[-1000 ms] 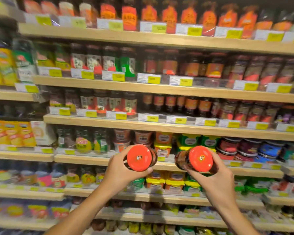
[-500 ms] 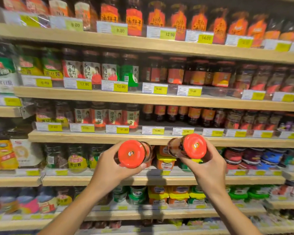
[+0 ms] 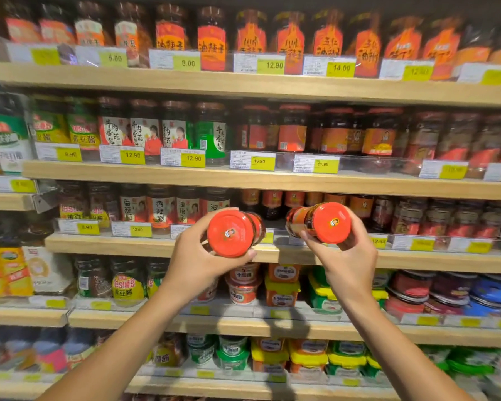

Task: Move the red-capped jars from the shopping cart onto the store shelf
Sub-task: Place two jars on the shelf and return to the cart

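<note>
Wooden shelves (image 3: 243, 88), several tiers. Jars (image 3: 292, 131) upright in rows on upper tiers; tubs (image 3: 281, 287) stacked on lower tiers; price tags (image 3: 182, 157) along front edges.

I held two red-capped jars tipped on their sides, caps toward me: left jar (image 3: 232, 233) and right jar (image 3: 320, 223), level with the shelf (image 3: 133, 245) edge, apart.

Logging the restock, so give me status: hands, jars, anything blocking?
Left hand grips one red-capped jar; right hand grips another. Both lie sideways at the shelf edge, not set down. Stocked jars behind.
</note>
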{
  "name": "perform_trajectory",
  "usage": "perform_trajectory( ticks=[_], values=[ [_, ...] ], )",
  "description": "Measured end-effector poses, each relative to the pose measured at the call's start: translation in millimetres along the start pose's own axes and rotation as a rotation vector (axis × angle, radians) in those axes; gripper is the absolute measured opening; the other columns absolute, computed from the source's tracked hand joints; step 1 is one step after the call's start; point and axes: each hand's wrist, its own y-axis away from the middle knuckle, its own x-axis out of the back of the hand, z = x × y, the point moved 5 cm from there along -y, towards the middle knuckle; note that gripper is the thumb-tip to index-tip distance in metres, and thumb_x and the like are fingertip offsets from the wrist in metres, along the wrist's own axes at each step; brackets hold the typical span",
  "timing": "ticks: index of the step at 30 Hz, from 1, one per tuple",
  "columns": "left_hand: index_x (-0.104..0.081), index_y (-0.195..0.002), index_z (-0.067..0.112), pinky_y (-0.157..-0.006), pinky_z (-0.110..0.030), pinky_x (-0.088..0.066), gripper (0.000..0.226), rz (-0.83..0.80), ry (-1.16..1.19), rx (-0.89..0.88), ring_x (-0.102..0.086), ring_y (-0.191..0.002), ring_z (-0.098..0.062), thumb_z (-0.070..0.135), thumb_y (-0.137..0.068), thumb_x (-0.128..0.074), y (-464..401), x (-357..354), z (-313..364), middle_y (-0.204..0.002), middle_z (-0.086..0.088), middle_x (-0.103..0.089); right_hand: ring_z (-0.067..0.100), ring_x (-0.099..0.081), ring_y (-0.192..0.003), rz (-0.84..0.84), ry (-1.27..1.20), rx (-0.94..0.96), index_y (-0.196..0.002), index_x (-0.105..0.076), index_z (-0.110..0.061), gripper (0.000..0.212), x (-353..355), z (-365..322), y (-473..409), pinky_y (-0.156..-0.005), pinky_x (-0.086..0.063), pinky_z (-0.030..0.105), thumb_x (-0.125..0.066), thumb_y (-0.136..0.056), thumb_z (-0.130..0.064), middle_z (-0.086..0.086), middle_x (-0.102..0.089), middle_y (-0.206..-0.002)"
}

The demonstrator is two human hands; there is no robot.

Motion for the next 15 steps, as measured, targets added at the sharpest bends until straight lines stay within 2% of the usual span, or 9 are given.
perform_trajectory(
  ticks=[2, 6, 10, 13, 15],
  values=[
    [-0.067, -0.119, 0.03, -0.079, -0.012, -0.052, 0.067, 0.007, -0.007, -0.002, -0.067, -0.108, -0.008, 0.023, -0.059, -0.096, -3.5, -5.1, -1.7, -0.113, 0.011, -0.072, -0.01, -0.062, -0.103, -0.02, 0.009, 0.01, -0.129, -0.062, -0.017, 0.074, -1.0, 6.4, -7.6, -0.087, -0.047, 0.006, -0.093, -0.063, -0.031, -0.008, -0.069, -0.113],
    [-0.067, -0.119, 0.028, -0.081, -0.011, -0.051, 0.068, 0.038, -0.046, -0.009, -0.067, -0.107, -0.006, 0.024, -0.058, -0.096, -10.3, -9.0, -4.0, -0.113, 0.01, -0.072, -0.002, -0.063, -0.109, -0.05, -0.007, 0.01, -0.13, -0.061, -0.022, 0.076, -8.5, 18.8, -18.4, -0.092, -0.05, 0.015, -0.092, -0.063, -0.038, -0.011, -0.069, -0.116],
    [-0.067, -0.118, 0.027, -0.079, -0.009, -0.049, 0.066, 0.056, -0.062, -0.009, -0.067, -0.104, -0.004, 0.024, -0.059, -0.096, -14.4, -9.6, -8.2, -0.11, 0.012, -0.073, -0.012, -0.06, -0.105, -0.068, -0.006, 0.032, -0.13, -0.061, -0.018, 0.074, -21.2, 24.4, -26.9, -0.088, -0.048, 0.009, -0.094, -0.065, -0.03, -0.018, -0.066, -0.113],
    [-0.067, -0.116, 0.031, -0.077, -0.006, -0.047, 0.064, 0.059, -0.081, -0.017, -0.066, -0.103, -0.002, 0.025, -0.059, -0.096, -19.4, -9.0, -10.4, -0.108, 0.014, -0.072, -0.008, -0.061, -0.107, -0.072, 0.002, 0.027, -0.13, -0.06, -0.021, 0.073, -30.7, 30.8, -32.8, -0.089, -0.049, 0.011, -0.094, -0.066, -0.028, -0.023, -0.065, -0.115],
    [-0.067, -0.117, 0.032, -0.079, -0.006, -0.047, 0.065, 0.057, -0.09, -0.02, -0.065, -0.105, 0.0, 0.026, -0.06, -0.096, -22.7, -7.5, -11.1, -0.109, 0.016, -0.072, -0.004, -0.062, -0.105, -0.073, 0.024, 0.022, -0.129, -0.06, -0.024, 0.072, -36.5, 34.5, -37.3, -0.086, -0.046, 0.006, -0.095, -0.065, -0.029, -0.019, -0.065, -0.113]
  ],
)
